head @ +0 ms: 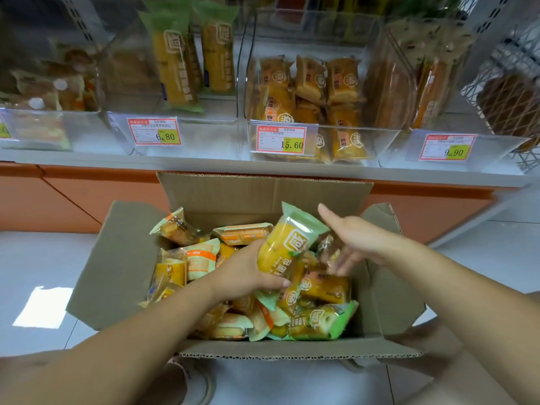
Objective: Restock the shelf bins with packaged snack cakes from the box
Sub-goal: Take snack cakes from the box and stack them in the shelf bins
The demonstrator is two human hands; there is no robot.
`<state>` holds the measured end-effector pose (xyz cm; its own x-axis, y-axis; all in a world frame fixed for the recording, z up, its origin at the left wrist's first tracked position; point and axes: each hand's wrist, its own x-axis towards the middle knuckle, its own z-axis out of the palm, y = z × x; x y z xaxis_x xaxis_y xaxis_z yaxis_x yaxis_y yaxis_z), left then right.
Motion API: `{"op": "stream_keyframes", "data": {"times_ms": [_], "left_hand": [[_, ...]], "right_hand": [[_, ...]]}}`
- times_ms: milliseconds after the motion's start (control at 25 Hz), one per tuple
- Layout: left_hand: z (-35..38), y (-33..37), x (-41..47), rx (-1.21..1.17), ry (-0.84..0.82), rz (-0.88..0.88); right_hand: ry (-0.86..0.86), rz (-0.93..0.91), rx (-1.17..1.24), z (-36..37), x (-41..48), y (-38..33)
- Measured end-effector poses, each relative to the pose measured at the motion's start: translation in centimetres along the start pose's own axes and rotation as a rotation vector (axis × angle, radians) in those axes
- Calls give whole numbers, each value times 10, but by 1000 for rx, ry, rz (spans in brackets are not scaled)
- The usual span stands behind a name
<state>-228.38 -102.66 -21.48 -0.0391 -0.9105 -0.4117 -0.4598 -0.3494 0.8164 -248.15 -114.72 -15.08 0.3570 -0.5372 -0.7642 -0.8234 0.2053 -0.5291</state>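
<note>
An open cardboard box (122,258) sits on the floor below the shelf, filled with several wrapped snack cakes. My left hand (245,273) grips a long green-and-yellow snack cake pack (289,244), lifted above the pile. My right hand (353,241) hovers just right of that pack over the box, fingers spread and relaxed, holding nothing. On the shelf, a clear bin (204,133) with a 6.80 tag holds two matching green-and-yellow packs (175,62) standing upright. The bin (380,141) to its right, tagged 15.60, holds several orange cake packs.
More clear bins stand at the far left (43,133) and far right (496,147) of the white shelf, with an orange panel (58,197) below. A wire rack (514,92) stands at the right edge. The box flaps stick out to both sides over the tiled floor (35,258).
</note>
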Motion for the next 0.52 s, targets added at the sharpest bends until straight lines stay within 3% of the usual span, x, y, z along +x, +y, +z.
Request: {"op": "stream_keyframes", "data": {"times_ms": [80, 160, 240, 400, 520], "left_hand": [[-3, -11, -3, -35, -7, -60], [-3, -16, -7, -33, 3, -95], [-3, -16, -10, -49, 13, -98], [-3, -12, -15, -80, 6, -122], [-8, -11, -15, -141, 10, -157]], "right_hand": [[30, 242, -542, 7, 10, 22], [-163, 406, -709, 33, 16, 43], [-196, 352, -771, 60, 20, 59], [-6, 245, -655, 83, 14, 66], [33, 79, -307, 46, 6, 55]]}}
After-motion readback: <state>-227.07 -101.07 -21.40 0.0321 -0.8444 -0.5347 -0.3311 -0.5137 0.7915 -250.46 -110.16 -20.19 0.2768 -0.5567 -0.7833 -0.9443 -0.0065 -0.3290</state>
